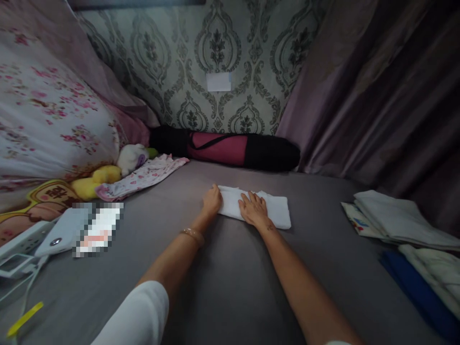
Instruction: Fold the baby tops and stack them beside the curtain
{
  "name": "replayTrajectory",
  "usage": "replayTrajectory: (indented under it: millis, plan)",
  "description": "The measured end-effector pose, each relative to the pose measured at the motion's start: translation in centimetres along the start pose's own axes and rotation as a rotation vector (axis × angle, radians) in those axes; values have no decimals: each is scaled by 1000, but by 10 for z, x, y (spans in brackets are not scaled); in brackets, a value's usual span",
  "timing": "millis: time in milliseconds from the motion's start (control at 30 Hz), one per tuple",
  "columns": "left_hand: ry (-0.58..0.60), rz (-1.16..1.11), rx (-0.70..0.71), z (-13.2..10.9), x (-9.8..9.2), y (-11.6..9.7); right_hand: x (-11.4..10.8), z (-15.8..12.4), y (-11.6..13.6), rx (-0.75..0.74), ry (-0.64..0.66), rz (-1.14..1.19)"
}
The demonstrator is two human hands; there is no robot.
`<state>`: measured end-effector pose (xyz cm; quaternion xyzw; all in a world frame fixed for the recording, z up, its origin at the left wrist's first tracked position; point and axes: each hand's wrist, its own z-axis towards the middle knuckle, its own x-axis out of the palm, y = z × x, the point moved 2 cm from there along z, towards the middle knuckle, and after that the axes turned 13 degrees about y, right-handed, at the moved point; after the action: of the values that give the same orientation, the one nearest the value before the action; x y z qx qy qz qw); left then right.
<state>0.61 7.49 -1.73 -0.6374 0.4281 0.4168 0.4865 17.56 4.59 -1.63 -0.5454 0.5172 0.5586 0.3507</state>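
A white folded cloth point(276, 209), a flat strip lying crosswise, rests on the grey bed sheet point(215, 282). Its exact kind cannot be made out. My left hand point(212, 200) is closed at the strip's left end, with the fingers curled on the edge. My right hand point(254, 209) lies palm down on the middle of the cloth, fingers spread and pressing on it. The right end of the strip shows uncovered, with slightly uneven layers along the far edge.
Folded cloths point(402, 215) and a dark blue folded piece point(417, 287) lie at right. A black and pink long bag point(219, 148) lies along the wall. Left are plush toys point(131, 159), a patterned garment point(147, 177), a power strip point(27, 239) and cables.
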Motion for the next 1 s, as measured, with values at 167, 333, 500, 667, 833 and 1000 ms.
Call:
replayTrajectory:
  millis: [167, 333, 500, 667, 833, 1000]
  plan:
    - [-116, 69, 215, -16, -10, -21, -16, 6, -12, -67, 153, 118]
    - [-95, 1, 612, -28, 5, -52, -19, -6, -31, -52, 81, 103]
    - [-8, -78, 590, -21, 29, -55, -1, -13, -41, -55, 103, 55]
    - [65, -18, 598, -16, 31, -43, 4, -12, -48, -100, 68, 63]
    - [89, 105, 644, -13, 27, -30, 2, -15, -57, -76, 65, 57]
    - [92, 177, 576, -8, 20, -7, 0, -18, -65, -66, 88, 19]
